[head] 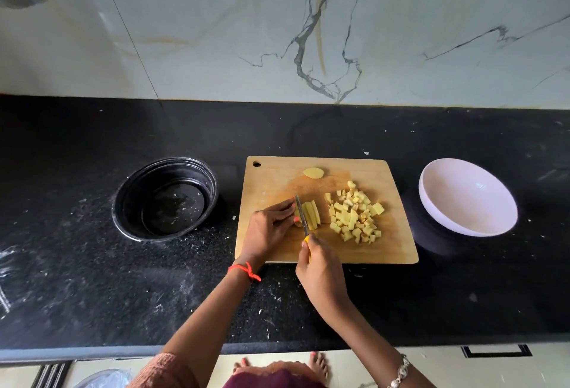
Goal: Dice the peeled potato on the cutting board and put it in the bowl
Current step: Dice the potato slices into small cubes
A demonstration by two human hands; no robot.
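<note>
Black speckled surface (92,279) below a pale, grey-veined marble wall (216,33), scattered with white flecks. At its centre, wooden cutting board (271,184) with a hanging hole in the far left corner.

On the middle of the board, peeled potato piece (312,216), pale yellow, cut into long slabs standing side by side. Against its left end, left hand (268,230), fingers (280,209) bent down over the uncut part and holding it in place; red thread (245,270) tied at that wrist.

Between those fingertips and the slabs, narrow knife (300,213), tip pointing away from the person. Hard to tell from this angle whether the edge reaches the wood. Round the yellow handle, right hand (320,270), fingers (308,244) curled tight and hiding nearly all of it; silver bracelet (401,372) on that wrist.

Just right of the slabs, loose heap of diced cubes (354,215): small, uneven, the same pale yellow, a few with brownish faces, all lying on the board. Near the far edge, apart from the rest, rounded end slice (313,172) lying flat.

Right of the board and apart from it, white bowl (462,202), smooth inside facing the camera. Left of the board, black bowl (166,199), ridged wall, white flecks on its floor.
</note>
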